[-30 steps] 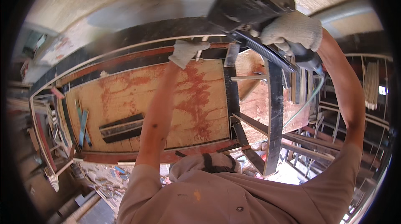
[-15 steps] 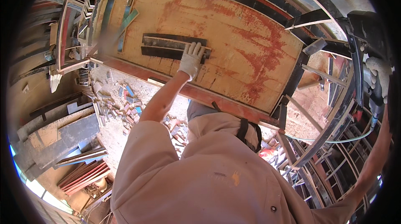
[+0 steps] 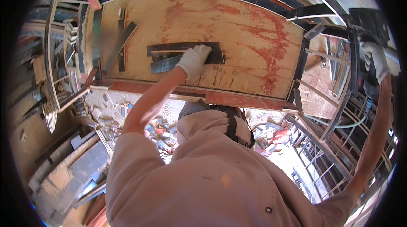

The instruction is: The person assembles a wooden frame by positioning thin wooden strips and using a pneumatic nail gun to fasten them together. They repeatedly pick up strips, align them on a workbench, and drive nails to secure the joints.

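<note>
My left hand [image 3: 194,61], in a pale work glove, has its fingers curled over the right ends of dark wooden strips on a worn board worktop [image 3: 250,28]. The far strip [image 3: 169,48] is black with a pale edge. The nearer dark strip [image 3: 165,65] lies against it at a slight angle. At the far right, my gloved right hand [image 3: 376,59] is wrapped round the handle of a black nail gun [image 3: 368,26]. A blue fitting and a pale hose [image 3: 349,124] hang below the tool. Part of the tool is lost in the dark rim.
Two loose dark strips [image 3: 121,47] lie crossed at the worktop's left. A reddish rail [image 3: 246,100] runs along its near edge. Wooden frames [image 3: 337,117] stand to the right. Offcuts [image 3: 163,131] litter the floor below, and stacked panels [image 3: 80,163] lie at lower left.
My left hand has gone from lying with fingers extended on the strips to curling round their ends. The strips have shifted and turned slightly. My right hand remains on the nail gun.
</note>
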A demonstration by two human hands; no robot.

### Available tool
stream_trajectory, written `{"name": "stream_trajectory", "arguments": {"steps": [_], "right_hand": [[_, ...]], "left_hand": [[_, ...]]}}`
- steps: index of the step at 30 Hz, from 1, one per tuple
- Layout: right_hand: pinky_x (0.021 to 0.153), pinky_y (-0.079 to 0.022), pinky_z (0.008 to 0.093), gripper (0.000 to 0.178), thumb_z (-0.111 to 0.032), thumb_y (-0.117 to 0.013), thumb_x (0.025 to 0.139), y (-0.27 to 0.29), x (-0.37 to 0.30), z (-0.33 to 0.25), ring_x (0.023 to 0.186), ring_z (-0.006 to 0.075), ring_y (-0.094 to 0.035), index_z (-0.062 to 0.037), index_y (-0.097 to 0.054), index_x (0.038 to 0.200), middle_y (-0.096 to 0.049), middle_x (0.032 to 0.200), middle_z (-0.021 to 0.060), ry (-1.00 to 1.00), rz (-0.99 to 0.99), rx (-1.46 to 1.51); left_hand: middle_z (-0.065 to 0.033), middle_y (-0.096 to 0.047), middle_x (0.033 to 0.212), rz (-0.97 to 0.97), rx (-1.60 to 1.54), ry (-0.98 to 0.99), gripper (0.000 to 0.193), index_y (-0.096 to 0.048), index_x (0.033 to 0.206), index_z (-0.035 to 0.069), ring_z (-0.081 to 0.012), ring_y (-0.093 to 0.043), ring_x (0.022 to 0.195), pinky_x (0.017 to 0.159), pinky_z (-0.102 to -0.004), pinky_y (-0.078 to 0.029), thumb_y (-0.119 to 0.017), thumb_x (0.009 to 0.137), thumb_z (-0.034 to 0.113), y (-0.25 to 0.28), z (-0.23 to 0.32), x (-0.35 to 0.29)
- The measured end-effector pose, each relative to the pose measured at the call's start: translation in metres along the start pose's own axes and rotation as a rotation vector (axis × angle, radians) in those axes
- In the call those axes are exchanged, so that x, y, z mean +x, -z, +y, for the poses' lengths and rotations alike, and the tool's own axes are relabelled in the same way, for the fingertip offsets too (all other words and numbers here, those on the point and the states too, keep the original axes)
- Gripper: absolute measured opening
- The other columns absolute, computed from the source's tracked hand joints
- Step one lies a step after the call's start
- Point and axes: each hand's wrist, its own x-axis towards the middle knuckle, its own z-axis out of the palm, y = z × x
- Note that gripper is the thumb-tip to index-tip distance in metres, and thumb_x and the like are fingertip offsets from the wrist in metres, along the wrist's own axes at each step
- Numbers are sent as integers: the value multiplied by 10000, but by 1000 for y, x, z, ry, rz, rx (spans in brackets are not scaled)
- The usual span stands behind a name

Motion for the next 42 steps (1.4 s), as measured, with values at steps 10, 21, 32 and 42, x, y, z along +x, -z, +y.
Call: {"name": "stream_trajectory", "arguments": {"steps": [10,21,32,42], "right_hand": [[375,-349,286,150,-172,-623,860,-38,-23,-11,405,104,-413,-132,-591,720,-444,529,-28,60,102,83],[383,-337,298,50,-73,-618,772,-42,-22,25,402,116,-432,-67,-608,821,-470,532,6,162,210,136],[371,-363,285,3,-56,-636,824,-68,-27,49,397,128,-452,-59,-635,824,-493,552,4,151,206,410],[548,-434,296,180,-172,-707,877,-190,-64,80,570,139,-539,-89,-601,757,-557,643,27,346,-114,602]], "left_hand": [[-114,-648,1288,569,-1171,-251,761,-518,1407,38,-219,-654,1144,905,-333,-599,-828,715,-34,206,-56,74],[-150,-642,1313,621,-1257,-325,659,-576,1229,19,-239,-639,1192,948,-339,-597,-753,642,-226,199,-8,193],[-105,-640,1353,535,-1140,-230,763,-599,1343,26,-216,-636,1211,997,-326,-564,-767,639,-214,194,16,212],[-64,-671,938,561,-1265,-318,715,-585,1341,9,-143,-672,754,686,-288,-618,-748,672,-186,187,16,203]]}}
